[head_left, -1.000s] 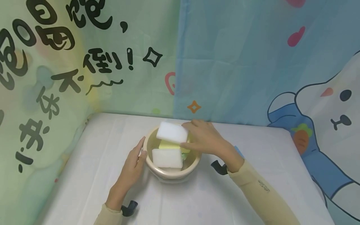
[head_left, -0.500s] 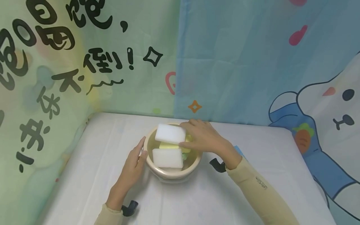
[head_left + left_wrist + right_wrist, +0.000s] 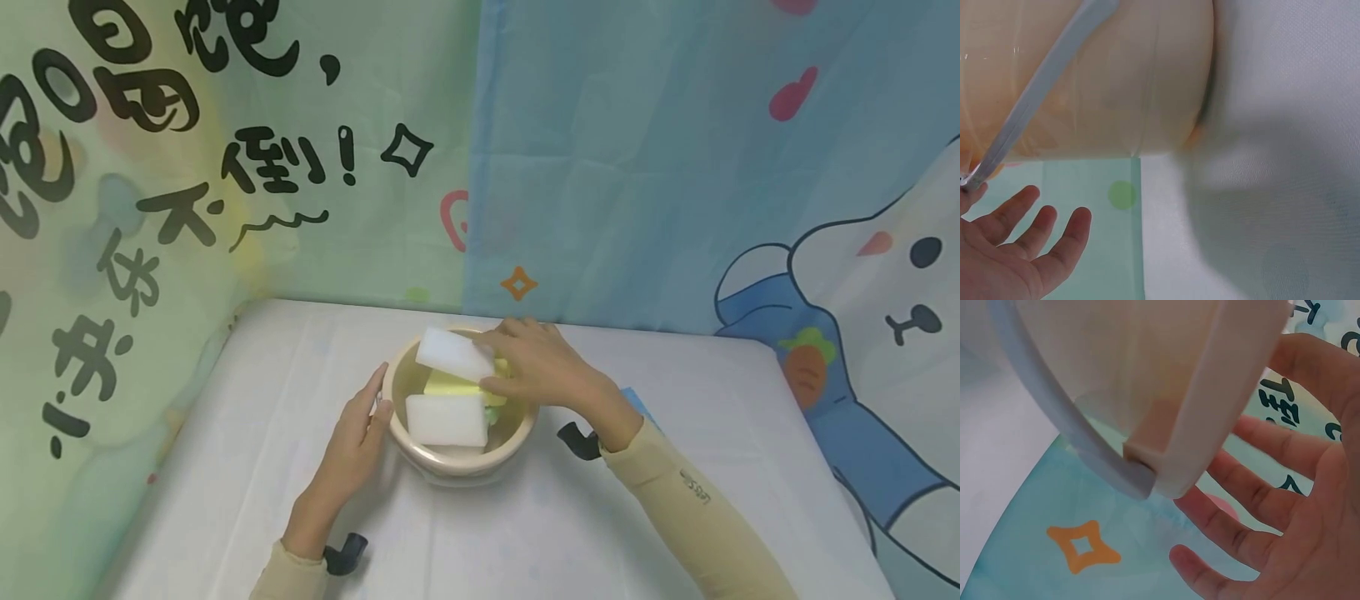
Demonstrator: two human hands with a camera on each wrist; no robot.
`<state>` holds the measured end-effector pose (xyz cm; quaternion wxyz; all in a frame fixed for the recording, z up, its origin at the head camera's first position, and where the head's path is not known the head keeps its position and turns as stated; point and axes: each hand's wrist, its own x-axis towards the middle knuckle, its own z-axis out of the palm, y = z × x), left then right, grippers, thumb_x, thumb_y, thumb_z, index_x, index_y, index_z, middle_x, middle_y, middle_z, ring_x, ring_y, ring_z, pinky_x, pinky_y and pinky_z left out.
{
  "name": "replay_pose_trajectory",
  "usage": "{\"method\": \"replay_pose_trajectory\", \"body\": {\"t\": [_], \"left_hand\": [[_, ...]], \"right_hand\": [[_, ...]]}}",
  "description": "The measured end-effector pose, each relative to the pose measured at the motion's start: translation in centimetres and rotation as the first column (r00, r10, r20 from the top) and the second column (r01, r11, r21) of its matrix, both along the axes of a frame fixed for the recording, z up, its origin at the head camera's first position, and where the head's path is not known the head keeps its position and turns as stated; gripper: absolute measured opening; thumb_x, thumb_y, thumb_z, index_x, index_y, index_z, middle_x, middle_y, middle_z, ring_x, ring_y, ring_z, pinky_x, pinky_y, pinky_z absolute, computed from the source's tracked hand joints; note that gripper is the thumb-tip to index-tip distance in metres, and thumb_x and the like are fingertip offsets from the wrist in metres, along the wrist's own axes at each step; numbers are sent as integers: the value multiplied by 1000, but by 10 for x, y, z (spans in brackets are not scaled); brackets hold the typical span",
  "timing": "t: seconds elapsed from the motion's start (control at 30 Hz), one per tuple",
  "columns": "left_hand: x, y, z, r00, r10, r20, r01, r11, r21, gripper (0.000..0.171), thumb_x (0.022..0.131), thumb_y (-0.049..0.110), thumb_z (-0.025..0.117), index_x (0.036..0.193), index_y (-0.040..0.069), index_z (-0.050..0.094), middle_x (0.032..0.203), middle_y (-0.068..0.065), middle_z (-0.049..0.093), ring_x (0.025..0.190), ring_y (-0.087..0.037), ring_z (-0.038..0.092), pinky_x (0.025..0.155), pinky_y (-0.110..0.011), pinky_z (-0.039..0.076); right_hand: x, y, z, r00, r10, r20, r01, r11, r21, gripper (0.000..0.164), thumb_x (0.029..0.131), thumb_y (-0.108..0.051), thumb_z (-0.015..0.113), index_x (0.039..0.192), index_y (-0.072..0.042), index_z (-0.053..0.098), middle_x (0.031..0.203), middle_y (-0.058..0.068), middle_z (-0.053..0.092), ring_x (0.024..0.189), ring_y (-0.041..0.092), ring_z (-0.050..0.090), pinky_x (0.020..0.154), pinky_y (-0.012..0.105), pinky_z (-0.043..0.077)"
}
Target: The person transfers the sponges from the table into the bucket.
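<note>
A cream bucket (image 3: 457, 465) with a grey carry handle (image 3: 1035, 94) stands on the white-covered table. My right hand (image 3: 543, 364) reaches over its far right rim, thumb and fingers pinching the right end of a white sponge block (image 3: 452, 353) inside the mouth. A second white sponge block (image 3: 446, 421) lies nearer me in the bucket. Between them shows a yellow piece (image 3: 450, 384), with a bit of green (image 3: 492, 414) beside it. My left hand (image 3: 348, 442) touches the bucket's left rim, and its lower fingers are spread, off the wall, in the left wrist view.
A printed cloth backdrop (image 3: 600, 208) rises behind the table's far edge. Something flat and blue (image 3: 637, 404) shows behind my right wrist. Black strap ends (image 3: 347, 555) stick out at both wrists.
The far white sponge dips slightly, then tilts again, its left end up, in my right hand. My left hand stays at the bucket rim.
</note>
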<state>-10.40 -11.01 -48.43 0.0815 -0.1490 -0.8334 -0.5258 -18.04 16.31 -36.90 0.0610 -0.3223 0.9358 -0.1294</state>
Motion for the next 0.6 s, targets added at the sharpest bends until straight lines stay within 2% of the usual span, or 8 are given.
{"method": "replay_pose_trajectory", "body": {"t": [0.17, 0.3, 0.6], "left_hand": [[0, 0, 1, 1000, -5, 1, 5, 1000, 0, 53, 110, 24, 40, 157, 2, 28, 157, -16, 35, 142, -37, 34, 102, -59, 44], [-1, 0, 1, 1000, -11, -11, 11, 1000, 4, 53, 110, 23, 40, 157, 2, 28, 157, -17, 35, 142, -36, 35, 101, -58, 45], [-1, 1, 0, 1000, -9, -12, 9, 1000, 7, 53, 110, 23, 40, 156, 1, 28, 156, -17, 37, 140, -36, 38, 101, -55, 46]], "right_hand": [[1, 1, 1, 1000, 18, 5, -18, 1000, 3, 45, 93, -31, 69, 136, -18, 64, 125, 9, 59, 115, 33, 50, 95, 57, 38], [2, 2, 1, 999, 32, -5, -32, 999, -11, 44, 92, -28, 69, 134, -17, 65, 125, 8, 59, 114, 31, 50, 95, 56, 38], [7, 23, -1, 1000, -7, -23, 4, 994, -106, 40, 94, -26, 67, 131, -13, 66, 122, 3, 63, 111, 23, 55, 94, 55, 40]]}}
